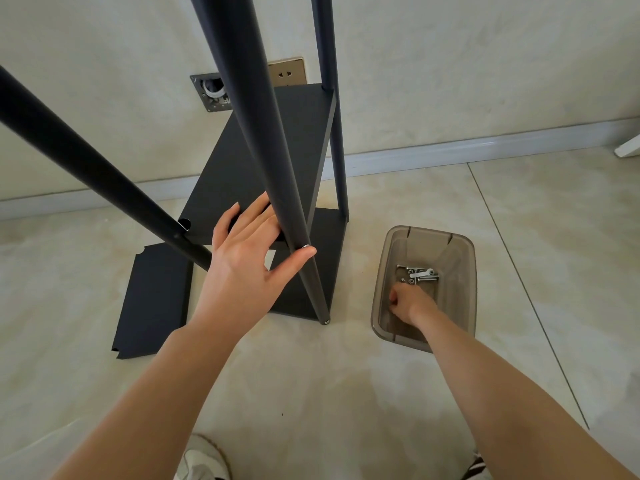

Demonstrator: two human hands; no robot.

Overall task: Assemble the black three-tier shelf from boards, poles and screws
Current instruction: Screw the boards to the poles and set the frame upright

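Observation:
The black shelf frame stands by the wall, with a middle board (277,140) and a bottom board (325,244) fixed between upright poles. My left hand (242,258) rests on the middle board's near edge with straight fingers. Its thumb touches the front pole (263,133) right at a silver screw head (305,246). A loose black board (152,299) lies flat on the floor to the left. My right hand (407,303) is inside the brown see-through bin (460,271), fingers curled, just short of several screws (419,274). Anything inside those fingers is hidden.
A second pole (86,161) slants in from the left and a rear pole (332,98) stands by the wall. A wall socket (287,72) and an open box fitting (213,91) sit behind the shelf. My shoe (202,459) shows on the tiled floor below.

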